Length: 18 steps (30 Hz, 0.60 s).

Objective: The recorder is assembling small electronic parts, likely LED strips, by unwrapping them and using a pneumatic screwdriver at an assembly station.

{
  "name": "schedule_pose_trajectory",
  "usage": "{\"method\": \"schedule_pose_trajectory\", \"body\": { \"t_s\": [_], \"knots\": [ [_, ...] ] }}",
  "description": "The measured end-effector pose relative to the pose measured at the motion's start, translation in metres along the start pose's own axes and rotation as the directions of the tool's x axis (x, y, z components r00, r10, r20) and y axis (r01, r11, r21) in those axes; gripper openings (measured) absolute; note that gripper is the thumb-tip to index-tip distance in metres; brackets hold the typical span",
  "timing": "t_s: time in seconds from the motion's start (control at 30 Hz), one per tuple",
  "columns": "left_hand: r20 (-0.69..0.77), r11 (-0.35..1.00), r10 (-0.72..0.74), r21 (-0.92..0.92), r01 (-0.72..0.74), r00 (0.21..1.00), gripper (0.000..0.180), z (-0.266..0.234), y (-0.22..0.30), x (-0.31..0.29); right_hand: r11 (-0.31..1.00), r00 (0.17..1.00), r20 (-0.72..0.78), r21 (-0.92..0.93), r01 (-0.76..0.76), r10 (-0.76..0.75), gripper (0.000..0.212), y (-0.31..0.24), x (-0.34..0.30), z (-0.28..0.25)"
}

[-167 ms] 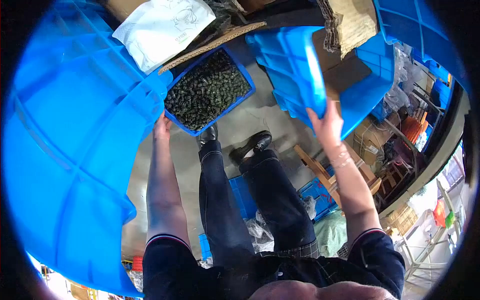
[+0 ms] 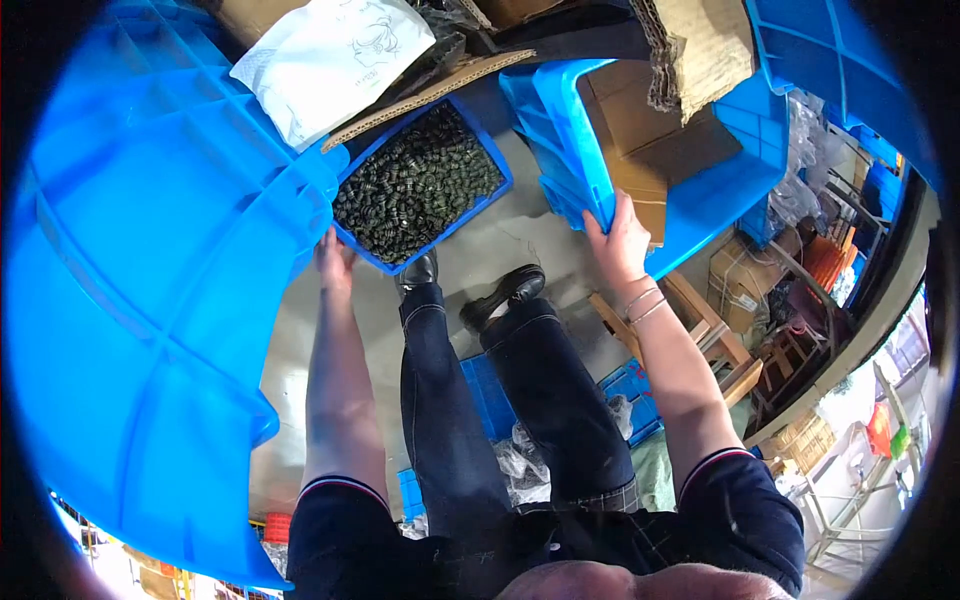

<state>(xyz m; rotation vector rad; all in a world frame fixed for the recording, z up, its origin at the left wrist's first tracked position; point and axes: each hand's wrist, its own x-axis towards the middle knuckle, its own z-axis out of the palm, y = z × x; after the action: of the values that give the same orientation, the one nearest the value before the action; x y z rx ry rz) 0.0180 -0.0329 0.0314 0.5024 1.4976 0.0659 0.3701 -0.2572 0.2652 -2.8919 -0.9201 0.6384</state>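
Observation:
A shallow blue tray (image 2: 452, 228) is filled with many small, dark, ridged pieces (image 2: 420, 180). My left hand (image 2: 336, 264) is closed at its near left corner, beside the big blue bin; part of the fingers is hidden there. The tray's near edge overlaps the tip of my shoe. To the right, my right hand (image 2: 622, 245) grips the upper edge of a blue crate (image 2: 575, 130), thumb on one side and fingers on the other. Brown cardboard (image 2: 640, 160) shows inside this crate.
A large blue bin (image 2: 150, 260) fills the left side. Beyond the tray, a white printed bag (image 2: 335, 65) lies by a cardboard edge (image 2: 430, 95). A wooden frame (image 2: 700, 320) and a carton (image 2: 745, 285) stand at the right. My shoes (image 2: 505, 295) are on the grey floor.
My right hand has moved left with the crate's edge, tilting that wall and showing more cardboard inside. My left hand and the tray have barely shifted.

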Motion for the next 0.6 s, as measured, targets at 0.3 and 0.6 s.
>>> {"method": "schedule_pose_trajectory", "body": {
  "t_s": [0.3,0.6],
  "knots": [
    [0.254,0.96,-0.12,-0.217,0.177,0.96,0.079,0.035,-0.019,-0.042,0.992,0.997,-0.047,0.103,0.067,-0.063,0.049,0.002,0.005,0.013],
    [0.333,0.977,-0.11,-0.138,0.164,0.937,0.091,0.062,-0.011,-0.059,0.987,0.988,-0.09,0.09,0.13,-0.121,0.048,-0.011,-0.008,0.007]
  ]
}}
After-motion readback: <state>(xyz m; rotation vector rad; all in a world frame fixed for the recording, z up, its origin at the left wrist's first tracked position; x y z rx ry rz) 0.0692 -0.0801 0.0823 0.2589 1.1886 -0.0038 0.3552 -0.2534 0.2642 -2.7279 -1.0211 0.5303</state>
